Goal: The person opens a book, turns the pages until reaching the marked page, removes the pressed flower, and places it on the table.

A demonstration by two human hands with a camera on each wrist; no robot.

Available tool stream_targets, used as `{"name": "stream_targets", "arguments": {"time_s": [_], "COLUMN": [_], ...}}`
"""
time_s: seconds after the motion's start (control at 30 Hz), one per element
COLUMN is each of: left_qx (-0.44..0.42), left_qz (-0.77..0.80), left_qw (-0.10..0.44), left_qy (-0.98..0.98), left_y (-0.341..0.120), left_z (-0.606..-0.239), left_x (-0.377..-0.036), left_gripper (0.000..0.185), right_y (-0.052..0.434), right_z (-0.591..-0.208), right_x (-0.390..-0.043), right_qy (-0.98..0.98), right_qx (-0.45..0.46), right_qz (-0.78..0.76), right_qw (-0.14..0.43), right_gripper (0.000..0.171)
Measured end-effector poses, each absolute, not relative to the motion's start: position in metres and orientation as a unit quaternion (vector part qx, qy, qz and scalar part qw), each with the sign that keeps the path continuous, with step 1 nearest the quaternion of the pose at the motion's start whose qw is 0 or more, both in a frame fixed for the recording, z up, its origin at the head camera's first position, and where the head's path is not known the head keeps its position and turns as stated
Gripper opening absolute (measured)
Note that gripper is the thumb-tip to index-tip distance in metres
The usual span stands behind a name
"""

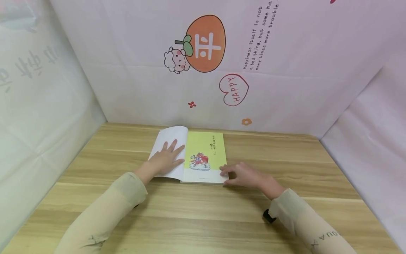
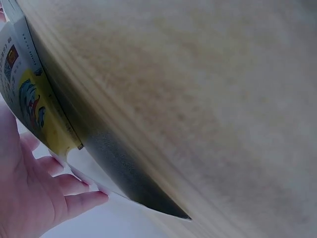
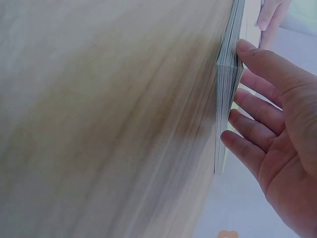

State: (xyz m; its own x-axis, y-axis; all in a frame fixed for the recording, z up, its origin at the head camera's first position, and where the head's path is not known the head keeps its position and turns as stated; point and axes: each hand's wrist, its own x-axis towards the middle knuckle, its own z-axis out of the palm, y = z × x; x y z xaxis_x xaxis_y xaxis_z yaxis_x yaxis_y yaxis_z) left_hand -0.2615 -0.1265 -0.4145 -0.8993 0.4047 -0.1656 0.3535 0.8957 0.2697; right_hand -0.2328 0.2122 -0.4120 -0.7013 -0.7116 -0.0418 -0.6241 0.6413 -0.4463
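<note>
A paperback book (image 1: 203, 148) lies on the table with its front cover turned over to the left, showing a yellow-and-white title page with a small cartoon drawing. My left hand (image 1: 165, 160) presses flat, fingers spread, on the white inside of the cover (image 1: 169, 135). Seen from the left wrist, that cover (image 2: 37, 99) curves above the table, its printed outside facing down, with the left hand (image 2: 39, 193) against it. At the lower right corner of the book, my right hand (image 1: 244, 175) touches with relaxed fingertips. In the right wrist view, its thumb and fingers (image 3: 247, 148) lie along the thick page edges (image 3: 228, 84).
The wood-grain table (image 1: 203, 218) extends around the book. A white printed cloth (image 1: 142, 88) stands behind it, with more cloth walls at the left and right. A black band (image 1: 269, 216) shows at the right sleeve (image 1: 304, 218).
</note>
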Motion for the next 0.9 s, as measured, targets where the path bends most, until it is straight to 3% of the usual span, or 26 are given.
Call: {"name": "stream_targets", "arguments": {"time_s": [0.9], "left_qx": [0.198], "left_qz": [0.113], "left_qw": [0.115], "left_qy": [0.967], "left_y": [-0.128], "left_z": [-0.411], "left_x": [-0.261], "left_gripper": [0.066], "right_y": [0.207], "right_z": [-0.391], "right_x": [-0.239], "right_qy": [0.894], "right_qx": [-0.378], "right_qz": [-0.163], "right_qw": [0.175], "right_gripper": [0.036]}}
